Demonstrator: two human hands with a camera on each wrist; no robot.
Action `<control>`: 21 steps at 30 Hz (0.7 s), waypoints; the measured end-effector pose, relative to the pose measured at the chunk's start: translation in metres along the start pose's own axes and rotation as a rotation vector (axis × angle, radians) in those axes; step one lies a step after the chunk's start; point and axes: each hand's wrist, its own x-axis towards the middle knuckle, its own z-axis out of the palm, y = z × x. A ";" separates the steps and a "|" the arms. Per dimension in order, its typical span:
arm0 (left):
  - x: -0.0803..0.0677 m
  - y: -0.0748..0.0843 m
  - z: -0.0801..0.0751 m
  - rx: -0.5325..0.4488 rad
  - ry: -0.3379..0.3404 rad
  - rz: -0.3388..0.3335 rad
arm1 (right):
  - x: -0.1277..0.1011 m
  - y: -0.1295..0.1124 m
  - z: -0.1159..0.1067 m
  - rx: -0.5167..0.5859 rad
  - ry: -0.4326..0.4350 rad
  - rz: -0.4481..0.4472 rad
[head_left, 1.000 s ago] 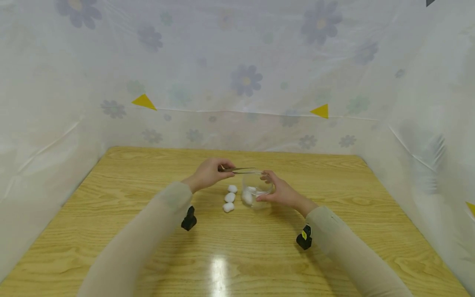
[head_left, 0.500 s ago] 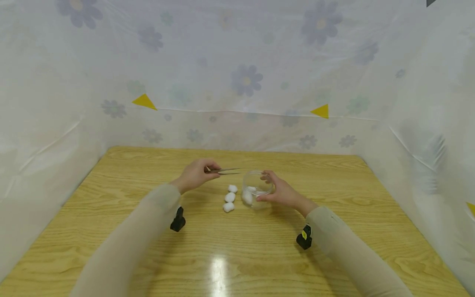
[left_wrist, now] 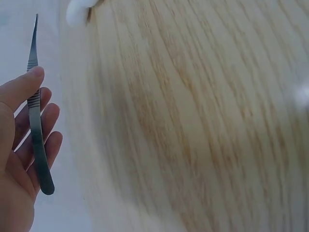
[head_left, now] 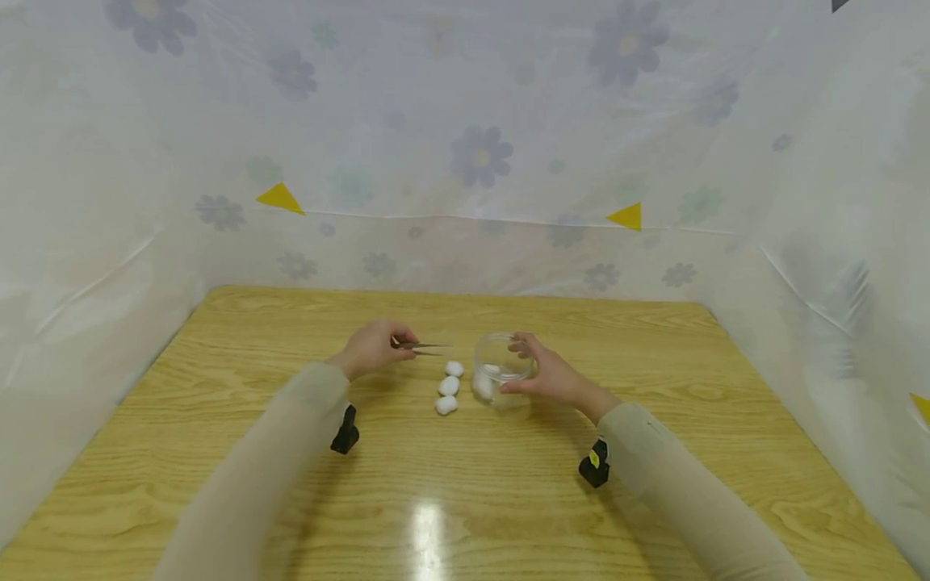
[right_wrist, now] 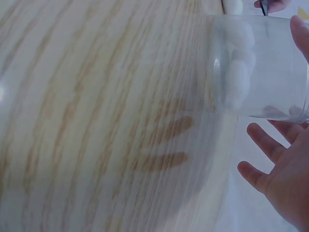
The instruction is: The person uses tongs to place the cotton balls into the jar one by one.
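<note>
My left hand (head_left: 372,347) holds metal tweezers (head_left: 420,348) between thumb and fingers, tips pointing right with nothing in them; the left wrist view shows the tweezers (left_wrist: 35,111) lying along my fingers (left_wrist: 46,125). Three white cotton balls (head_left: 449,386) lie in a row on the wooden table (head_left: 465,484), just right of the tweezer tips. My right hand (head_left: 546,375) curls round a clear plastic jar (head_left: 500,369) standing beside them. The jar (right_wrist: 258,67) has cotton balls (right_wrist: 236,72) inside.
Translucent flowered plastic sheeting (head_left: 465,145) walls the table at the back and on both sides. Black wrist cameras (head_left: 345,431) sit under each forearm. A light glare (head_left: 429,528) marks the near tabletop.
My left hand has drawn the tweezers back to the left and slightly down, away from the jar's rim. The right hand and jar have stayed put.
</note>
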 end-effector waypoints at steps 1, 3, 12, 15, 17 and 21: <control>0.000 -0.001 0.001 0.007 -0.004 -0.010 | 0.000 0.000 0.000 0.003 -0.001 0.000; 0.003 -0.006 0.004 0.006 -0.023 -0.042 | 0.000 -0.001 0.000 0.006 -0.001 0.001; 0.006 -0.013 0.014 0.009 -0.053 -0.079 | 0.000 0.000 0.000 -0.003 -0.002 0.002; 0.008 -0.014 0.018 0.020 -0.064 -0.073 | 0.000 0.000 0.000 -0.002 -0.003 0.003; 0.009 -0.014 0.020 0.026 -0.072 -0.068 | 0.001 0.001 0.000 0.000 -0.004 0.005; 0.010 -0.011 0.023 0.051 -0.085 -0.054 | 0.001 0.001 0.000 -0.001 -0.006 0.007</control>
